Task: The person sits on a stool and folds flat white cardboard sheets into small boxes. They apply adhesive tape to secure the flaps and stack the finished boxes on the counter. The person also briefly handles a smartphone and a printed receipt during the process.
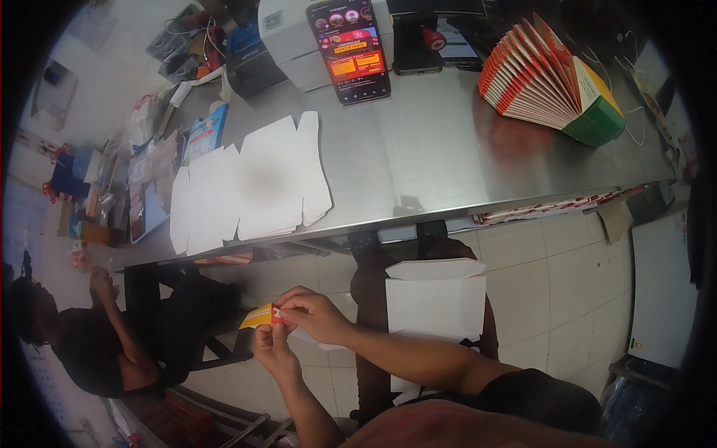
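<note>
Between both hands is a small yellow and red printed piece (258,316), card or packet, I cannot tell which. Pinched from below, its red end is in the fingertips of my left hand (277,357). My right hand (317,316) reaches across from the right, thumb and forefinger closed on the same red end. The piece is held in the air, left of my legs. On my lap rest white flat cardboard box blanks (436,308), with a flap folded at the far end. More white die-cut blanks (272,166) are stacked on the metal table (407,160).
A phone (349,56) with a lit screen leans against a white machine (287,33). Fanned red, white and green cartons (556,89) stand at the table's right. Bags and small boxes crowd the left end. Another person (89,343) sits at the left, and a white cabinet (661,287) stands right.
</note>
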